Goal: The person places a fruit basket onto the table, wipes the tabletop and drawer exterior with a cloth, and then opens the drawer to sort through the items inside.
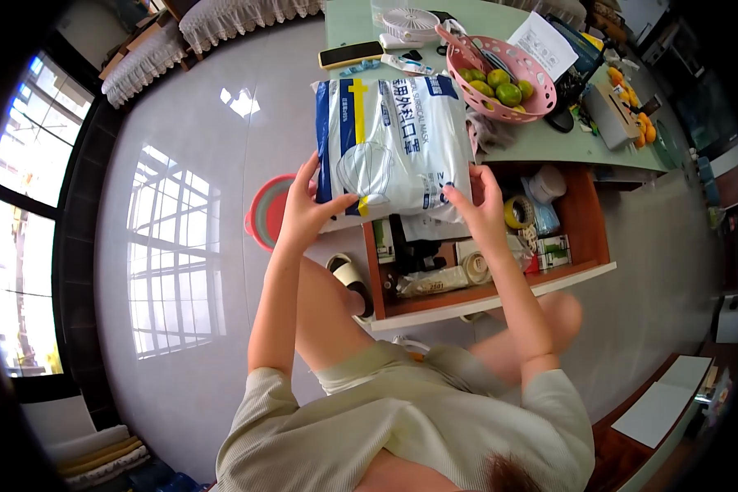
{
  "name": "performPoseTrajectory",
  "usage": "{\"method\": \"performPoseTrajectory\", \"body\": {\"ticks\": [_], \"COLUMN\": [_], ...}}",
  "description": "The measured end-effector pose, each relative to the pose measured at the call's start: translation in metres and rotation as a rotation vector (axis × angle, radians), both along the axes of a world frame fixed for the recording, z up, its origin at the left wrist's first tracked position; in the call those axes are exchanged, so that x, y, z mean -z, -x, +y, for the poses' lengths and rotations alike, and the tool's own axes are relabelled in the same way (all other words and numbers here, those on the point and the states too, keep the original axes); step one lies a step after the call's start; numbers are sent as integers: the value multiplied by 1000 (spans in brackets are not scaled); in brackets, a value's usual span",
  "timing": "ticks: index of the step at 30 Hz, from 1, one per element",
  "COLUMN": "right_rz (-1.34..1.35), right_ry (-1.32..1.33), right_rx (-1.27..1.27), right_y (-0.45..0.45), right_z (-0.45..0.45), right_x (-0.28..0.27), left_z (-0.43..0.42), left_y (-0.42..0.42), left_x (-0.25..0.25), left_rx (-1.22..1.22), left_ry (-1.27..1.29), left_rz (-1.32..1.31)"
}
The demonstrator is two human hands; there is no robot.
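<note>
A white and blue plastic pack of surgical masks (394, 148), with a yellow stripe and printed lettering, is held up between both hands. My left hand (307, 209) grips its lower left corner, thumb on the front face. At the lower right corner my right hand (480, 201) pinches the pack, its thumb also on the front. Below the pack, an open wooden drawer (500, 289) holds several items, among them a roll of yellow tape (517, 211), a plastic-wrapped packet (435, 282) and small boxes. The pack hides part of the drawer and the table edge.
On the green table (599, 152) stand a pink basket (529, 113) of green fruit, a white fan (410, 25), a phone (350, 55) and a tissue box (611, 115). A red-rimmed basin (257, 215) sits on the floor at the left, near a slipper (344, 271).
</note>
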State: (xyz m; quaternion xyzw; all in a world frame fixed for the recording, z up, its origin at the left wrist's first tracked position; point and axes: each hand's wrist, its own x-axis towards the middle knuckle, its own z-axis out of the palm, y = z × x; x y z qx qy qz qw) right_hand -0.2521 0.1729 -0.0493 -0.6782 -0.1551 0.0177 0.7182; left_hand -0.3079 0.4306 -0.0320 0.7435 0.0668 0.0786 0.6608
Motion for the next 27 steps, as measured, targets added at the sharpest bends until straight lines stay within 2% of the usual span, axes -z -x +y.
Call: {"method": "performPoseTrajectory", "body": {"ticks": [5, 8, 11, 15, 19, 21, 24, 27], "right_rz": [-66, -30, -60, -39, 22, -187, -474, -470], "right_ry": [-43, -15, 9, 4, 198, 280, 426, 411], "right_rx": [22, 21, 26, 71, 43, 156, 285, 311], "right_y": [-64, -94, -117, -125, -137, -131, -104, -67], "right_z": [13, 18, 20, 27, 23, 24, 14, -1], "right_x": [15, 21, 36, 46, 58, 65, 66, 61], "left_z": [8, 24, 25, 26, 21, 21, 23, 17], "left_y": [-61, -94, -110, -116, -119, -116, -108, -93], "left_x": [10, 31, 44, 55, 66, 68, 71, 60], "left_rx": [31, 9, -12, -30, -98, -113, -309, -356], "left_ry": [-92, -302, -252, -215, -264, -295, -613, -602], "left_rz": [-90, -235, -239, -147, -12, 31, -105, -297]}}
